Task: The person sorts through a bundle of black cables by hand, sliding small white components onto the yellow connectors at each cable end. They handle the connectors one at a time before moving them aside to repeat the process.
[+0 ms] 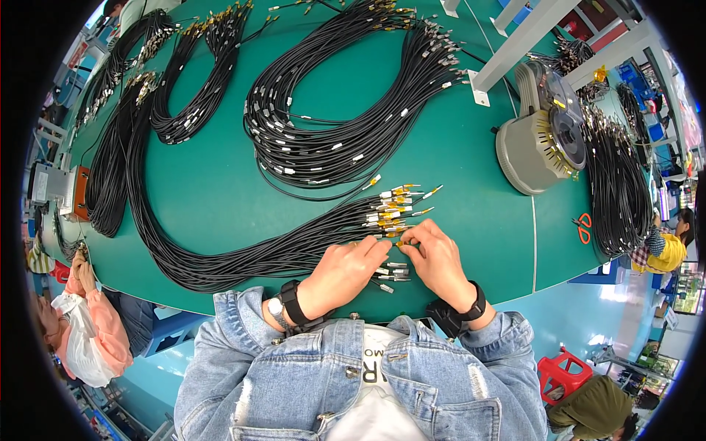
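Note:
A long bundle of black cables (294, 253) curves across the green table and ends in front of me in a cluster of white-labelled, yellow-tipped ends (390, 217). My left hand (347, 270) rests on the bundle close to these ends, its fingers closed around a cable end. Just to its right, my right hand (435, 259) pinches a small yellow end piece (401, 243) between thumb and forefinger. Some cable ends with white sleeves (393, 273) lie below the fingers, between both hands. The fingers partly hide the held cable.
Looped cable bundles (323, 154) lie farther back and to the left. At the right stand a grey round machine (531, 147), orange-handled scissors (584, 228) and another cable bundle (618, 187). A metal frame leg (507, 55) is bolted behind. Other people sit at both sides.

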Demonstrator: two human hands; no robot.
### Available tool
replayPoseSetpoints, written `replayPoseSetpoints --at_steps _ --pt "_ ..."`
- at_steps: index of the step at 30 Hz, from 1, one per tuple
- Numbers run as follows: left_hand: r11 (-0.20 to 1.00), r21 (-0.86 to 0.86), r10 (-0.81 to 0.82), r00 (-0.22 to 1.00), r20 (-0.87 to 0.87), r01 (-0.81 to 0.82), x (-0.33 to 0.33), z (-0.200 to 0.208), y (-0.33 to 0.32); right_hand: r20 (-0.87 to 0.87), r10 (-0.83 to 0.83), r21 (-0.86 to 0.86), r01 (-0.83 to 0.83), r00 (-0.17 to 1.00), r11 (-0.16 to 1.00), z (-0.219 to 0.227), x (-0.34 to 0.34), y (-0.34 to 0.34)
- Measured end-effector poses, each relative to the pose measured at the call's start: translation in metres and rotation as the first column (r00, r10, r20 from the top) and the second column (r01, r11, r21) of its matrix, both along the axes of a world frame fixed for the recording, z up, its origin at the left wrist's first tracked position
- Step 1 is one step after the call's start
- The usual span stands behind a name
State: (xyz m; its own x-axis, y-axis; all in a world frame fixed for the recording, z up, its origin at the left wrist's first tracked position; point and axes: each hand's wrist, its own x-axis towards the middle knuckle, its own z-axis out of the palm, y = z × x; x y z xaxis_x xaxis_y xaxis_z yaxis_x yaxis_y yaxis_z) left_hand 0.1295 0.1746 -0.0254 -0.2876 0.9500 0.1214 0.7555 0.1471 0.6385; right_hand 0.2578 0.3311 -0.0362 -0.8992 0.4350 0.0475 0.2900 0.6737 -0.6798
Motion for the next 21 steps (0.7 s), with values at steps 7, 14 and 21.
replayPoseSetpoints --at_steps 7,14,21 --pt "0.998 0.063 -0.001 0.938 -0.346 0.025 -0.007 0.001 0.005 0.135 0.011 -0.527 0.062 0.991 0.848 0.025 0.002 0.008" --pt "0.948 0.317 0.075 0.978 -0.197 -0.008 -0.008 0.000 0.007 0.207 0.108 -0.864 0.130 0.972 0.486 0.036 0.004 0.017" --pt "0.944 0.328 0.038 0.999 -0.005 -0.034 -0.010 0.000 0.006 0.189 0.062 -0.851 0.132 0.980 0.508 0.040 0.009 0.012"
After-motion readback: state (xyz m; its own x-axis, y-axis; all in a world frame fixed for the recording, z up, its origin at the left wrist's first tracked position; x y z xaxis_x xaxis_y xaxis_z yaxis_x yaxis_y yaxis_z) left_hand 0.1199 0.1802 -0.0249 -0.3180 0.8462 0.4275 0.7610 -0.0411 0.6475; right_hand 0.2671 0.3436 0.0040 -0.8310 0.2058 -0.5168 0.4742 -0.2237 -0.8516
